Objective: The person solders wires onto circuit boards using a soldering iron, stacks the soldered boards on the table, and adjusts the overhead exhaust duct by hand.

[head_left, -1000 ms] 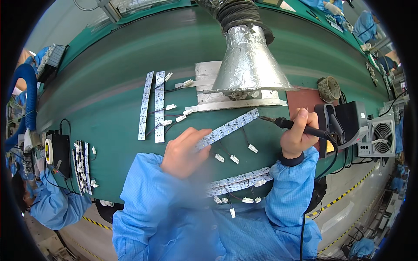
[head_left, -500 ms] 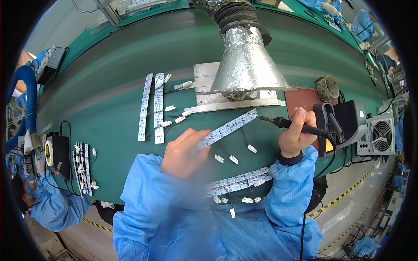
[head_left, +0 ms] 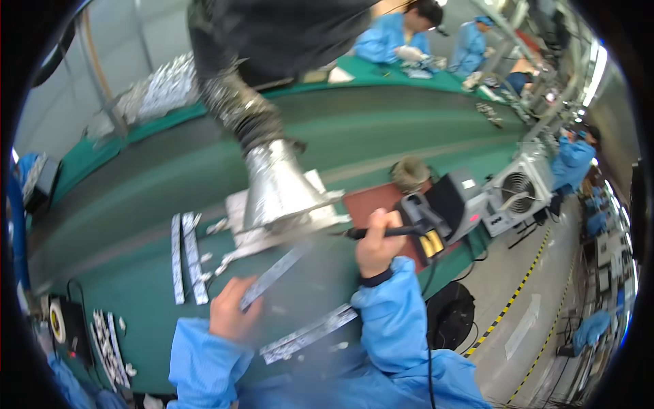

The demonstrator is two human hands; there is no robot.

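Note:
My left hand is closed on the near end of an LED circuit strip, which slants up and away to the right over the green mat. In my right hand is a soldering iron, its tip pointing left, apart from the strip. Its cord runs past my sleeve. More LED strips lie close in front of me, and two upright ones lie at the left. A foil-covered fume hood stands over a pale block beyond the held strip. Motion blurs the picture, and a grey smear covers part of the middle.
A soldering station with a stand sits right of my right hand, near a round grey pot and a fan unit. Several strips lie far left beside a black box. Co-workers sit across the bench.
My view has swung right and up, so the bench appears lower and further left and more co-workers show. The iron's tip now sits further from the held strip.

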